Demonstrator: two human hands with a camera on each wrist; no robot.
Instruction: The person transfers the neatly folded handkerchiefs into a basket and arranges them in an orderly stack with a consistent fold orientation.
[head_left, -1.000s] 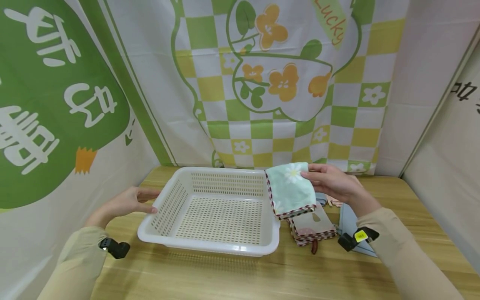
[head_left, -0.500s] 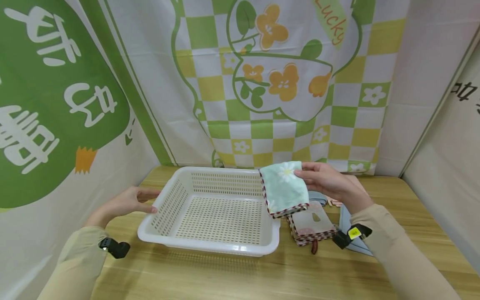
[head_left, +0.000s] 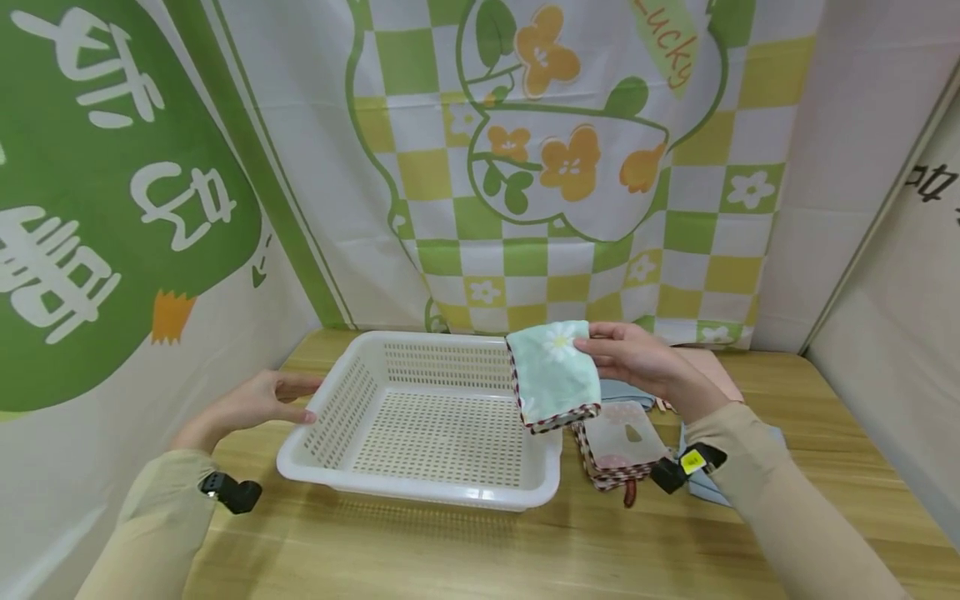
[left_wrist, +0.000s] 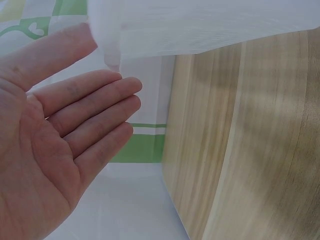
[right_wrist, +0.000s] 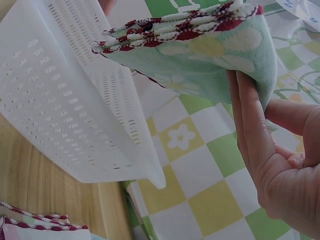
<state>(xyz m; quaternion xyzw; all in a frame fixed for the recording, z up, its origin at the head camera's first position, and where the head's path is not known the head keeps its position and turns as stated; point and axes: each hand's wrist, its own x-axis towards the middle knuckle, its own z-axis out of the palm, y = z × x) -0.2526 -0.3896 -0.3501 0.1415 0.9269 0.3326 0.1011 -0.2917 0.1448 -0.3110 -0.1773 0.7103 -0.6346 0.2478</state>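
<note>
A white plastic basket (head_left: 420,492) with slotted walls stands on the table. At its left rim is my left hand (head_left: 258,404), fingers straight, thumb and index fingertips touching the rim; the left wrist view shows the palm (left_wrist: 45,150) bare. My right hand (head_left: 637,354) pinches a folded mint-green hand towel (head_left: 551,383) with white daisies and a dark red and white edge. It hangs over the basket's right rim. In the right wrist view the towel (right_wrist: 200,60) sits between thumb and fingers, its folded layers showing above the basket wall (right_wrist: 60,100).
Right of the basket lies a folded pale towel (head_left: 618,437) with a checked edge and a brown loop. Blue cloth (head_left: 708,487) and pink cloth (head_left: 716,371) lie beyond it, partly hidden by my right arm. A printed curtain (head_left: 570,275) hangs behind the table.
My right hand has moved left with the mint-green towel, from beside the basket to over its right rim. My left hand stays at the left rim.
</note>
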